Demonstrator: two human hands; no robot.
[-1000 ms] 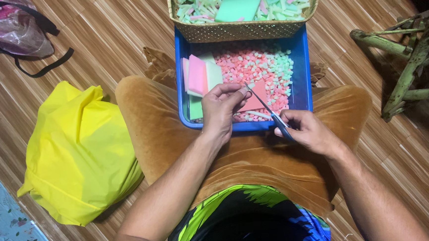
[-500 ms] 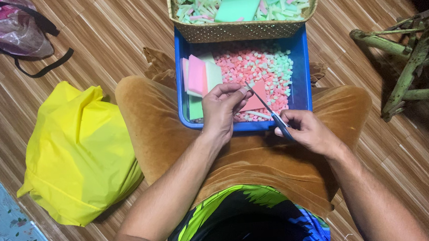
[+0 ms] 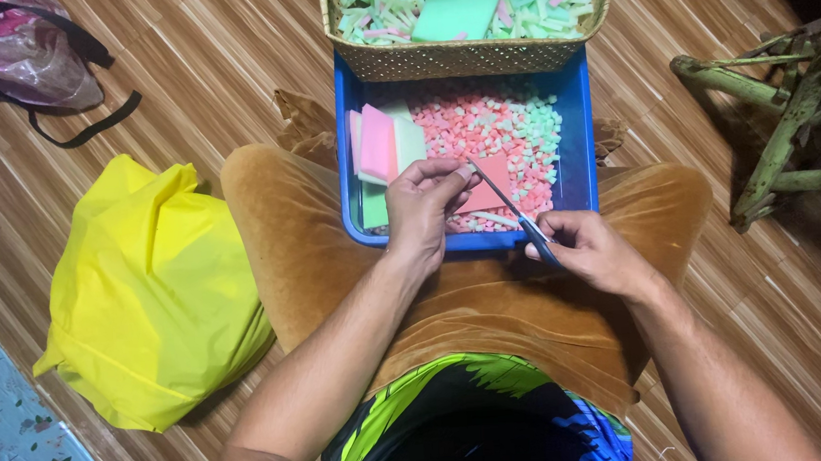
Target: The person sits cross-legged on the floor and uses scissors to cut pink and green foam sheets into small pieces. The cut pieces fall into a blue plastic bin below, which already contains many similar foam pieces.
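Observation:
My left hand (image 3: 425, 208) pinches a flat pink foam sheet (image 3: 489, 185) over a blue plastic tray (image 3: 577, 144) that rests against my knees. My right hand (image 3: 590, 246) grips a pair of scissors (image 3: 518, 216), whose blades reach up to the lower edge of the sheet. The tray holds a heap of small pink and pale green foam bits (image 3: 494, 126). At its left side stand stacked pink, white and green foam sheets (image 3: 380, 149).
A woven basket (image 3: 462, 56) of green and pink foam pieces with a green sheet sits beyond the tray. A yellow plastic bag (image 3: 148, 294) lies at my left, a pink bag (image 3: 20, 55) at far left, a green wooden chair frame (image 3: 784, 132) at right. Wood-pattern floor all round.
Almost nothing differs: both hands stay over the tray's near edge with the scissors at the pink sheet.

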